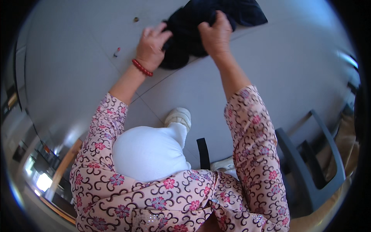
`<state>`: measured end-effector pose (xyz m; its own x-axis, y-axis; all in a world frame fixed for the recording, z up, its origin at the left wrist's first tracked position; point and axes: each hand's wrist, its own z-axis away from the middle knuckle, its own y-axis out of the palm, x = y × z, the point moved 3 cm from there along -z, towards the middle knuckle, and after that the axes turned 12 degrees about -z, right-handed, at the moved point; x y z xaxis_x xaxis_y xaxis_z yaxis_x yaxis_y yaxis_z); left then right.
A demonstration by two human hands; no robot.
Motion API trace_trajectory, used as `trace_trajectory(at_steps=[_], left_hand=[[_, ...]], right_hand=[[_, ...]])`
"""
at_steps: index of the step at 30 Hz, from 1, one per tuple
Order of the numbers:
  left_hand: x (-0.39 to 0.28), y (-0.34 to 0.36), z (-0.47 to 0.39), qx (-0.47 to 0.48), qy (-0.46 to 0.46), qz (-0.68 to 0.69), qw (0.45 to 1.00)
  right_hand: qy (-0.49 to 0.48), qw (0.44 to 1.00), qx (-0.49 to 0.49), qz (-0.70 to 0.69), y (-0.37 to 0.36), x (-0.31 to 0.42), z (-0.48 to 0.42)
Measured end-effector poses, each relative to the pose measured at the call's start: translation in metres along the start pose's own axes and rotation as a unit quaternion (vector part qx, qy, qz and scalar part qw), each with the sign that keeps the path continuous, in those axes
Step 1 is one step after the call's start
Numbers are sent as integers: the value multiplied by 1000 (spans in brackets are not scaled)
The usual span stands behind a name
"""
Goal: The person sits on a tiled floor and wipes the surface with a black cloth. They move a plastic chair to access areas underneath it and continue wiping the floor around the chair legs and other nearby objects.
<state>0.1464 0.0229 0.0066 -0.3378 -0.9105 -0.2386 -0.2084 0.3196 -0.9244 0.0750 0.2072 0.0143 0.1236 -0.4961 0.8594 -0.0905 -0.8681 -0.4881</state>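
Observation:
A dark piece of cloth, perhaps a garment (188,32), is held out above the grey tiled floor at the top of the view. My right hand (217,36) grips its right part, thumb and fingers closed on the fabric. At its left edge is my left hand (152,46), slightly blurred, with fingers bent against the cloth; whether they pinch it cannot be told. A red beaded bracelet (142,67) circles my left wrist. The underside of the cloth and my fingertips are hidden.
Two small objects lie on the tiles at upper left, one roundish (136,19), one thin with a red end (116,52). A light shoe (178,117) is on the floor below the cloth. At lower right stands a grey frame, perhaps a chair's (327,150), beside brown fabric (346,145).

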Motion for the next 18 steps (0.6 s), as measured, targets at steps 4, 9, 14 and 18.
trace_trajectory(at_steps=[4, 9, 14, 18], left_hand=[[-14, -74, -4, -62, 19, 197, 978], [-62, -48, 33, -26, 15, 476, 879], [-77, 41, 31, -10, 8, 279, 960], [-31, 49, 11, 148, 84, 17, 985]], right_hand=[[70, 927, 2, -368, -58, 42, 16], [172, 897, -68, -402, -137, 34, 64], [201, 976, -45, -71, -118, -43, 106], [163, 959, 60, 224, -82, -27, 110]])
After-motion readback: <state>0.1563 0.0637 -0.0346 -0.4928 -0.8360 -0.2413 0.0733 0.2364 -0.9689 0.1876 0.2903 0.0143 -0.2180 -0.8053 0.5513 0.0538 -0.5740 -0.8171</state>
